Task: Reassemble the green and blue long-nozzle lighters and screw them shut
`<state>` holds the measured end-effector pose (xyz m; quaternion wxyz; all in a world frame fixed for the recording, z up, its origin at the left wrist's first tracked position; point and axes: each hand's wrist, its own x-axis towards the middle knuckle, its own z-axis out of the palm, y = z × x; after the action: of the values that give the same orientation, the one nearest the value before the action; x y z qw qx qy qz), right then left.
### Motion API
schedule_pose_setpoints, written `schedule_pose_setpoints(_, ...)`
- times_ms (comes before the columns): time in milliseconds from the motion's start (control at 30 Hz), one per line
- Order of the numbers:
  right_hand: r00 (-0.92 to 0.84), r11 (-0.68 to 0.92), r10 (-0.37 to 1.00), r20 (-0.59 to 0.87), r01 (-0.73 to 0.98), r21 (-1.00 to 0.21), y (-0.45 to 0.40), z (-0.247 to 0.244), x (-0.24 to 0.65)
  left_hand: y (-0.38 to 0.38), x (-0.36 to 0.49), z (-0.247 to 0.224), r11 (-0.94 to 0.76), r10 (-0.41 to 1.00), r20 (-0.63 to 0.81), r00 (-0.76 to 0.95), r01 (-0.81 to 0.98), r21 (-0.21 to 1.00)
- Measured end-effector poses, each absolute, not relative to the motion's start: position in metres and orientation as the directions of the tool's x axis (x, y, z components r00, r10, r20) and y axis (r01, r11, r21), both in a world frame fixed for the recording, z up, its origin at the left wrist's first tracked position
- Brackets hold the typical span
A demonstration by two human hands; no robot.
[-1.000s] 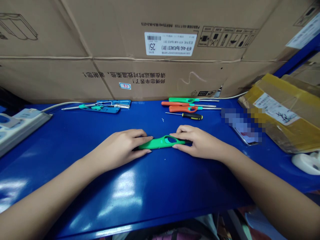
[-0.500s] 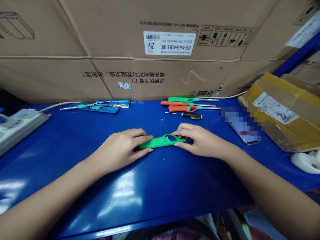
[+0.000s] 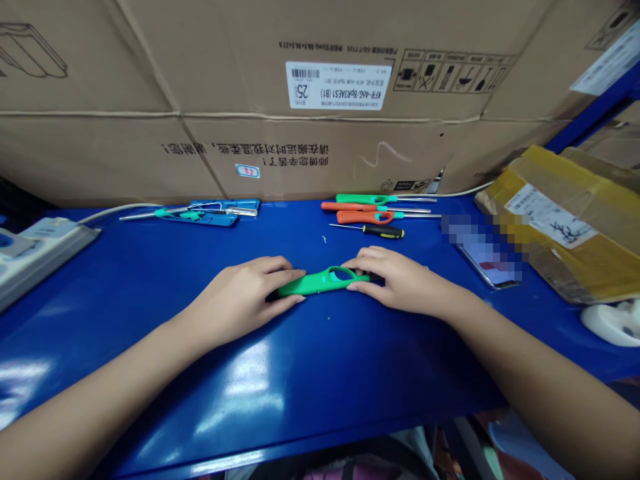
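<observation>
Standing at 12 o'clock from the green lighter (image 3: 313, 284), a printed cardboard panel (image 3: 225, 73) backed a glossy blue tabletop (image 3: 350, 373). Taped parcel (image 3: 575, 260) sat between 2 and 3 o'clock, white power strip (image 3: 35, 267) at 9. Left hand (image 3: 245, 290) was at the lighter's 9 o'clock end, fingers curled in around the handle butt. Right hand (image 3: 400, 280) was at the 3 o'clock end, fingers pinched in at the neck beside the trigger loop. Lighter lay lengthwise between the hands, mid-tabletop; couldn't tell if it touched the surface. Row of three lighters (image 3: 360, 217), two orange, one green, lay at 1 o'clock; blue pieces (image 3: 217, 219) at 10. Phone (image 3: 487, 257), partly pixelated, lay near 3. Black-and-yellow screwdriver (image 3: 385, 231) lay just on the row's 6 o'clock side. Tiny white scrap (image 3: 325, 239) showed at 12.
</observation>
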<state>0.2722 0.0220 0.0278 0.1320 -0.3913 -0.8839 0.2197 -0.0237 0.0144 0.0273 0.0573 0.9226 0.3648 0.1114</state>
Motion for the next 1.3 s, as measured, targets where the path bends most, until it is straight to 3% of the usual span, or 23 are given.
schedule_pose_setpoints(967,-0.656,0.608,0.75,0.089,0.629,-0.484,0.0207,0.0251,0.2725,0.014,-0.0222,0.0269,-0.697,0.716,0.154,0.681,0.685,0.212)
schedule_pose_setpoints(1300,-0.602,0.503,0.798,0.026,0.643,-0.578,0.0224,0.0238,0.2723,0.011,-0.0215,0.0268,-0.708,0.706,0.153,0.692,0.679,0.196)
